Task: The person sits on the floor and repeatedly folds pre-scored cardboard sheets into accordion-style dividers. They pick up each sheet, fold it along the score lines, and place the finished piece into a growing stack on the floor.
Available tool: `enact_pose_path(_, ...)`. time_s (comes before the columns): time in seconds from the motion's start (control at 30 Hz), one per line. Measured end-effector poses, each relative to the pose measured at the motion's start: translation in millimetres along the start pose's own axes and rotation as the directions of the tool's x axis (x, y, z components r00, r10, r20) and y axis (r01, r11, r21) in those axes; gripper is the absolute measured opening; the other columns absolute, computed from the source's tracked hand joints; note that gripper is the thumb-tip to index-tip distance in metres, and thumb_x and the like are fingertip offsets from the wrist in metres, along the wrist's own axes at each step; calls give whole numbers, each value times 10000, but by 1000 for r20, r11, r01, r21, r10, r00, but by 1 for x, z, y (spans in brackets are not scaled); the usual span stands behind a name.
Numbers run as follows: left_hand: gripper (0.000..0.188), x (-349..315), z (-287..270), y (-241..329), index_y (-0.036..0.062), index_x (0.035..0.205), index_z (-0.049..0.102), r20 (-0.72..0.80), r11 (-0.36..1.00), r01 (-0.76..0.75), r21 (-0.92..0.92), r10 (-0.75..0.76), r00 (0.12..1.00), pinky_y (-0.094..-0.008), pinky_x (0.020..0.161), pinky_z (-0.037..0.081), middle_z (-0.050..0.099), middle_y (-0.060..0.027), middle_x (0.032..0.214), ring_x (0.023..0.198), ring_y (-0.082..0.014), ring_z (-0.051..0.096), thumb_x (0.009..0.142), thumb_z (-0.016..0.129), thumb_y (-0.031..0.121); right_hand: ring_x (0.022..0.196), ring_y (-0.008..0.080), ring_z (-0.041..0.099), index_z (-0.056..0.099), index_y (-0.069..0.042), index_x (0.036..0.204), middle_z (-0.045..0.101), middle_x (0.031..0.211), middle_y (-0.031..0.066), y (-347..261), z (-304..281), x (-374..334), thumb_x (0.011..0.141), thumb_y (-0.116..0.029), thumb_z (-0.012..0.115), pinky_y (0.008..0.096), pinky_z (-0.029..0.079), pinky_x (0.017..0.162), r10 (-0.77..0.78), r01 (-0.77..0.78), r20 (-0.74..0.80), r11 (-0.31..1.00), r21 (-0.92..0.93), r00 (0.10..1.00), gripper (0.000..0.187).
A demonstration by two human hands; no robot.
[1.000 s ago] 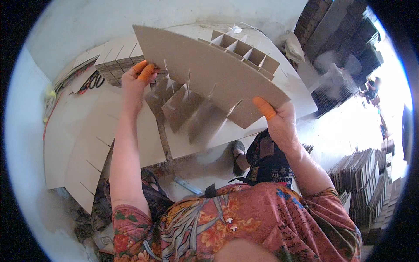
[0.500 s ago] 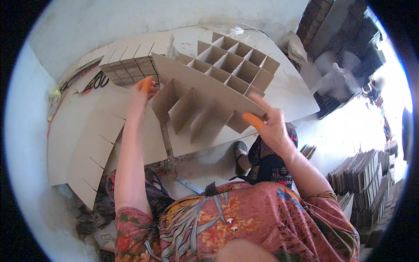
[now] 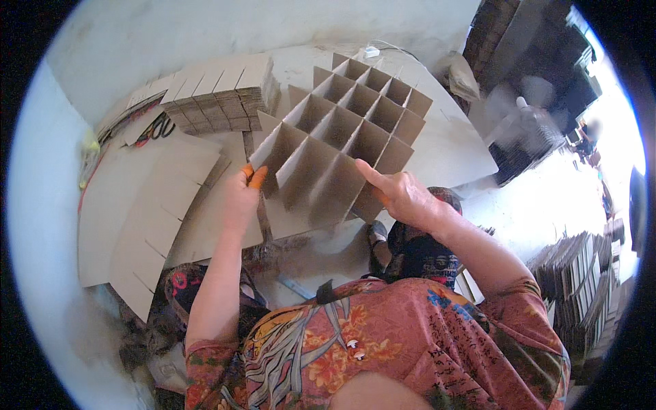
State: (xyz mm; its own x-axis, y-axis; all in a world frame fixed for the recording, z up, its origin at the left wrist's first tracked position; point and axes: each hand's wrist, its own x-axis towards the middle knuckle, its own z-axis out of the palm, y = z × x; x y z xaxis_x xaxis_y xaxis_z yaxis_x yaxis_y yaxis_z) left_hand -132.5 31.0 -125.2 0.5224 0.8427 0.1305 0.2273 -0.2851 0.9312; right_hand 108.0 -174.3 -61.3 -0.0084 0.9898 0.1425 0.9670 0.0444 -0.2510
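Observation:
A brown cardboard divider grid (image 3: 333, 128) with several square cells stands tilted over the table's near edge. My left hand (image 3: 244, 195), with orange finger covers, pinches the grid's near left corner, where a cross strip meets the slats. At the grid's near right side, my right hand (image 3: 404, 193) is closed on a slat edge, its index finger stretched along the cardboard. The right hand's thumb, in an orange cover, is partly hidden. Left of the grid lie flat slotted cardboard strips (image 3: 147, 232), apart from both hands.
A stack of slotted cardboard pieces (image 3: 219, 96) sits at the back left of the white table (image 3: 451, 137), near black-handled scissors (image 3: 162, 127). A white fan (image 3: 523, 113) stands at the right. More cardboard bundles (image 3: 577, 287) are piled at the lower right.
The long cross strip that stood raised over the near slats now sits down among them. My left hand has moved down and right onto the grid's corner; my right hand has shifted slightly left and down.

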Motion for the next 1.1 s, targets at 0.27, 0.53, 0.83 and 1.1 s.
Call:
enact_pose_path(0.27,346,-11,19,-1,12,1269,538,-50,930,-76,-360,62,997,-261,918,420,609,-61,1149,1042,-113,550,980,530,202,1012,373,628,447,-40,1338,658,1029,238,45,-10,6,884,-339,645,434,501,876,155,-150,-666,987,65,730,579)
enact_pose_path(0.53,553,-39,86,-4,34,1440,357,335,913,-149,-380,286,898,-326,1124,244,406,-96,1459,1352,-212,353,1014,391,384,989,330,647,338,97,1356,662,1025,237,-20,5,19,775,-425,761,392,513,833,419,-289,-65,722,628,906,889)
enact_pose_path(0.83,459,-19,89,-64,10,1273,540,289,691,-586,422,510,810,-413,1059,328,540,-185,1304,1243,-348,463,950,517,335,1068,187,558,519,52,1269,622,1175,85,20,-21,-81,794,15,618,315,446,921,561,-80,-91,273,959,823,487)
enact_pose_path(1.1,358,-3,67,-106,-11,1182,608,189,726,-433,534,397,898,-435,1029,369,552,-206,1286,1205,-374,501,938,554,245,1125,120,491,471,55,1324,601,1202,74,62,-100,-227,783,60,572,278,374,995,644,-136,-724,763,632,249,550)
